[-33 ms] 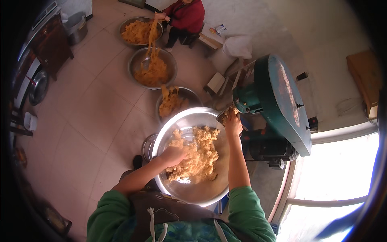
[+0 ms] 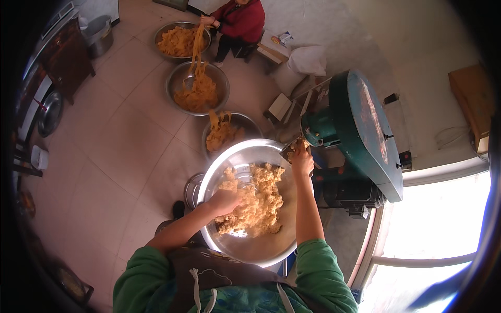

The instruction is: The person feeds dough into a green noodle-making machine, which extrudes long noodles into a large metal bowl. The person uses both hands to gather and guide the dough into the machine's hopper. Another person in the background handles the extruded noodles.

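Observation:
Crumbly yellow dough (image 2: 263,201) lies in clumps in a large metal basin (image 2: 279,248) in front of me. My left hand (image 2: 225,201) is down in this dough, its fingers curled against it and partly hidden. At the basin's far right rim, my right hand (image 2: 302,163) is at the small metal feed opening of a green machine (image 2: 318,128). Its fingers are closed on a lump of dough (image 2: 295,148), which shows around the fingertips at the opening.
Beyond my basin, several metal bowls hold orange-yellow strips, the nearest bowl (image 2: 250,123) partly behind the basin rim. A person in a red top (image 2: 242,23) sits at the back, lifting long strips. A white sack (image 2: 308,60) stands by the wall; a bright window (image 2: 433,219) is at right.

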A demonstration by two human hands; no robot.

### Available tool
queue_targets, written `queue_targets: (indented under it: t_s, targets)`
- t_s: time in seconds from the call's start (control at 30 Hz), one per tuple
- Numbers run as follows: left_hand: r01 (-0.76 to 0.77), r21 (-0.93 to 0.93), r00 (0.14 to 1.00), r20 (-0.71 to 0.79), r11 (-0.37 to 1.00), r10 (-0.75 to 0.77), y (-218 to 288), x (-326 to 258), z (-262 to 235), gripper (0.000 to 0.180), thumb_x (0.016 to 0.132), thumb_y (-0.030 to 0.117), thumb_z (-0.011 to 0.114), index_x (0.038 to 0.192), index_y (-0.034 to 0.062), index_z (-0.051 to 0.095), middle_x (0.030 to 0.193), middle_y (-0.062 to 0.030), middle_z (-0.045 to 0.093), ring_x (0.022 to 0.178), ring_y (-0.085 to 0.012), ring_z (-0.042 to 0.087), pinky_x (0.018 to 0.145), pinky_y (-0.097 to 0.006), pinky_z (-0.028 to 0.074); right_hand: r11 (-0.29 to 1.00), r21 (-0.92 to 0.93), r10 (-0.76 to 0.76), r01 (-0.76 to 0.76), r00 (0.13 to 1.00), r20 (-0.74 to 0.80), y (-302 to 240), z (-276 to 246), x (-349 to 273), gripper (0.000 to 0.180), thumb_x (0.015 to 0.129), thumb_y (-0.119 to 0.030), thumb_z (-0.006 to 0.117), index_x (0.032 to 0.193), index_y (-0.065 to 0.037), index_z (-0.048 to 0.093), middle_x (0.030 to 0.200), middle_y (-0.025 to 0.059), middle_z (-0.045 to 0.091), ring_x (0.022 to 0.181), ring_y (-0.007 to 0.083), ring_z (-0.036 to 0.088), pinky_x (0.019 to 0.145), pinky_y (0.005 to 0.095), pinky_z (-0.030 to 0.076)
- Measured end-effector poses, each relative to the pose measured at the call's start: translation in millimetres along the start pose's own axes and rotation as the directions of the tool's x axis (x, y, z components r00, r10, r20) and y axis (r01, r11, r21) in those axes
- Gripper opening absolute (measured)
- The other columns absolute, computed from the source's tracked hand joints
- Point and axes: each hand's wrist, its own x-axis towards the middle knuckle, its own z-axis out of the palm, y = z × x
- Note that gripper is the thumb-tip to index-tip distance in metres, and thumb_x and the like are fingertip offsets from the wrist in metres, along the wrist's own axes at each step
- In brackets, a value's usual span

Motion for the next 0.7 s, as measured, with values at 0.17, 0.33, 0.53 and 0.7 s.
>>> queue_targets:
  t_s: [0.17, 0.33, 0.53, 0.7]
  targets:
    - [0.055, -0.027, 0.998, 0.044, 0.998, -0.054, 2.0, -2.5, -6.4, 0.013, 0.081, 0.014, 0.06, 0.074, 0.0034, 0.061, 0.067, -0.0141, 0.062, 0.065, -0.029, 0.065, 0.059, -0.043, 0.052, 0.989, 0.144, -0.029, 0.043, 0.995, -0.099, 17.4, 28.1, 13.1, 0.04, 0.087, -0.038, 0.056, 0.125, -0.028, 0.058, 0.086, 0.0146, 0.069, 0.078, 0.0385, 0.067, 0.069, 0.0483, 0.054]
    - [0.027, 0.007, 0.997, 0.074, 1.0, -0.027, -2.2, 6.6, 1.3, 0.021, 0.089, 0.018, 0.059, 0.076, 0.0024, 0.061, 0.068, -0.0131, 0.063, 0.064, -0.0252, 0.065, 0.06, -0.04, 0.053, 0.842, 0.539, -0.027, 0.03, 1.0, -0.014, 48.7, 28.4, 28.9, 0.031, 0.089, -0.031, 0.06, 0.115, -0.016, 0.066, 0.075, 0.0082, 0.069, 0.068, 0.0282, 0.066, 0.063, 0.0411, 0.052]
    - [0.06, 0.022, 0.996, 0.058, 0.998, -0.061, -12.8, 8.7, 13.4, 0.015, 0.087, 0.014, 0.057, 0.076, 0.0032, 0.061, 0.071, -0.0135, 0.063, 0.066, -0.025, 0.065, 0.061, -0.04, 0.053, 0.812, 0.57, -0.159, 0.123, 0.987, 0.014, 28.2, -57.1, -18.6, 0.03, 0.092, -0.032, 0.056, 0.108, -0.011, 0.069, 0.069, 0.008, 0.065, 0.059, 0.0197, 0.061, 0.055, 0.033, 0.047]
    - [0.106, 0.0, 0.994, -0.009, 0.994, -0.106, -7.4, 4.6, 13.1, 0.016, 0.088, 0.016, 0.057, 0.079, 0.0035, 0.062, 0.071, -0.014, 0.063, 0.067, -0.0258, 0.065, 0.062, -0.041, 0.053, 0.997, 0.076, 0.021, -0.029, 0.995, 0.097, 17.0, -35.4, -47.6, 0.035, 0.088, -0.043, 0.053, 0.114, -0.022, 0.066, 0.092, 0.0194, 0.067, 0.088, 0.0422, 0.063, 0.078, 0.0501, 0.052]
